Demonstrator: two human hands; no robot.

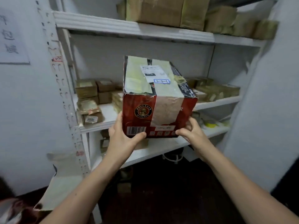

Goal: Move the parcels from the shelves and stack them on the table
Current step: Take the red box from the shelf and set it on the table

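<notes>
A paper sign (13, 38) hangs on the wall at the far left. Beside it stand the white shelves (161, 33). Small parcels (88, 90) lie at the left end of the middle shelf (108, 113), some in two layers.

In front of the middle of this shelf's front edge the person holds a red box (158, 97). It is closed with wide tape and bears a label (161, 81) reading "3-3-1". The left hand (124, 135) grips the lower left corner, with the thumb across the front face under the barcode and the fingers around the side. The right hand (192, 133) grips the lower right corner with curled fingers. The box seems to be off the shelf and carried by the two hands alone, but its underside is hidden, so I cannot be sure.

More parcels (216, 91) lie at the right end of the middle shelf, and big parcels (161, 12) fill the shelf above.

I judge that the step in hand is taking this one box away from the shelves, and that the carrying comes next. The surface is not in view, so the person will probably need to turn away from the shelves. The box is large compared with the small parcels and may be heavy. It would be safer to keep both hands low, with the fingers under the bottom, and to set it down flat as a base for the stack.
</notes>
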